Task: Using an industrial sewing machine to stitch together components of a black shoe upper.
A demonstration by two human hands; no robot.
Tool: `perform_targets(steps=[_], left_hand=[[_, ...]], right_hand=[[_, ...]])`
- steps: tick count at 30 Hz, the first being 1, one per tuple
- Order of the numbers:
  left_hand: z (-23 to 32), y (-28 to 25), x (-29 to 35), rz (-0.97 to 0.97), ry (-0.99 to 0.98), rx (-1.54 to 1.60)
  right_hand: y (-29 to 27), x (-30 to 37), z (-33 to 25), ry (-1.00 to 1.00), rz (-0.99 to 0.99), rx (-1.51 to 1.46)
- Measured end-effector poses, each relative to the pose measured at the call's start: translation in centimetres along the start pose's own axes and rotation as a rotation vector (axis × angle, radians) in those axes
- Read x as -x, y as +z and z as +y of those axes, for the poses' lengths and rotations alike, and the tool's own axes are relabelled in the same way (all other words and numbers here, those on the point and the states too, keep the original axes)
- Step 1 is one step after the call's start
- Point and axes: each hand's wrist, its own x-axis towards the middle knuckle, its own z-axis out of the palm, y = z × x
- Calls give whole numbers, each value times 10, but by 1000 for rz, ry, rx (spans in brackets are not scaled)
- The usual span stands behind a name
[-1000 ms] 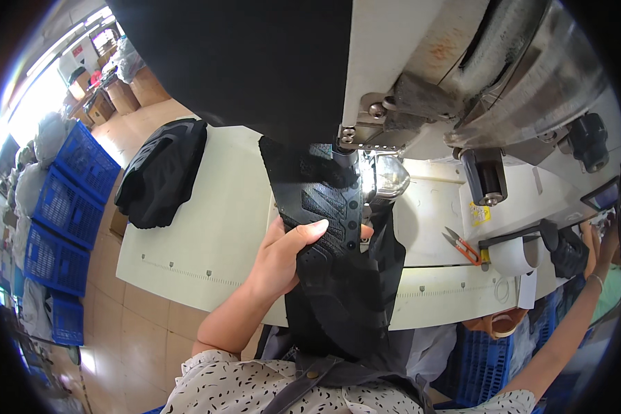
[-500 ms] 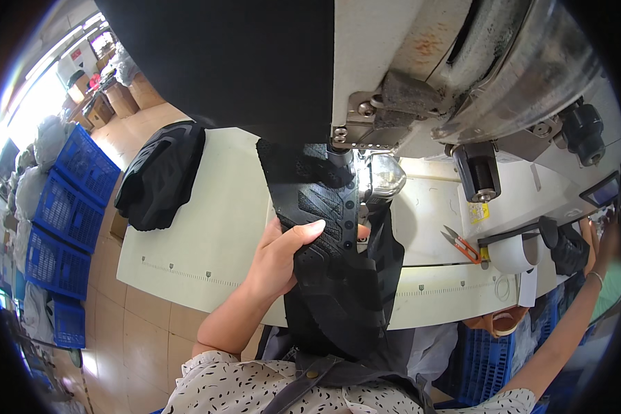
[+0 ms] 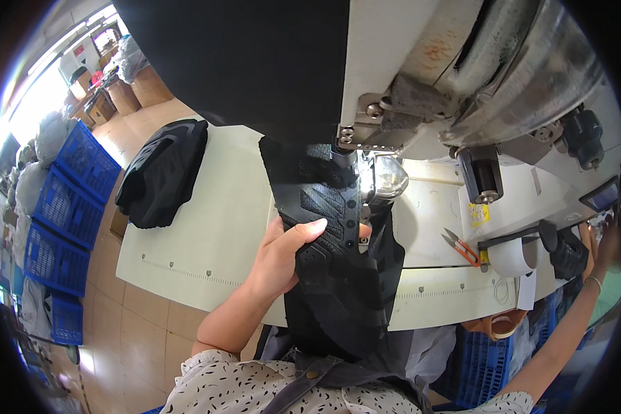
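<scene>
My left hand point(image 3: 283, 252) grips a black shoe upper point(image 3: 338, 290), thumb on top and fingertips showing past its right edge. The textured upper, with a row of eyelets, lies under the head of a sewing machine point(image 3: 407, 83) and hangs over the table's front edge. Its far end passes below the presser area, where the needle is hidden. My right hand point(image 3: 606, 241) is reached out to the far right, beside the machine's end; it is blurred near the rim and its fingers cannot be made out.
A stack of black uppers point(image 3: 164, 172) lies on the table's point(image 3: 221, 207) left side. Orange-handled thread snips point(image 3: 462, 248) rest to the right, near a white roll point(image 3: 514, 255). Blue crates point(image 3: 58, 221) with bagged goods stand at left, and another blue crate point(image 3: 486, 366) sits under the table.
The view has shifted slightly, moving the machine head a little to the right in the picture. My left hand keeps its grip on the shoe upper, in nearly the same place.
</scene>
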Motion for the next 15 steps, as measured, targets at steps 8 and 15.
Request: perform_targets(steps=[8, 15], left_hand=[[-2, 0, -2, 23, 6, -1], [-2, -1, 0, 26, -9, -24]], right_hand=[[-12, -19, 23, 100, 94, 99], [-6, -20, 16, 155, 68, 167]])
